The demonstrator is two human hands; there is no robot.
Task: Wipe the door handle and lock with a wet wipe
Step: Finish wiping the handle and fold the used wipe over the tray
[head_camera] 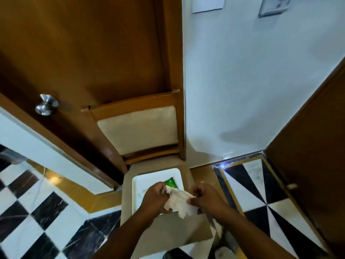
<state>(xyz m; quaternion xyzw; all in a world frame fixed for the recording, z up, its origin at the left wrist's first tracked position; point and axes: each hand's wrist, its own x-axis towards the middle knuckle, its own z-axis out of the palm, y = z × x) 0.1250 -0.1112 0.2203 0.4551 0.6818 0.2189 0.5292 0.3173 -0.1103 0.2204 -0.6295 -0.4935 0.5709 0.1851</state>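
A white wet wipe (179, 201) is stretched between my two hands above a chair seat. My left hand (154, 198) pinches its left edge and my right hand (204, 196) pinches its right edge. Under them a white tray (138, 182) lies on the seat, with a green wipe packet (170, 182) partly hidden behind my left hand. The silver door knob (45, 105), with its lock in the centre, sticks out of the brown wooden door (84, 53) at the left, well above and to the left of my hands.
A wooden chair (138, 128) with a cream cushion stands against the door frame and white wall. A second brown door (317, 146) hangs at the right. The floor is black-and-white tile (37, 212). Switch plates (274, 6) sit high on the wall.
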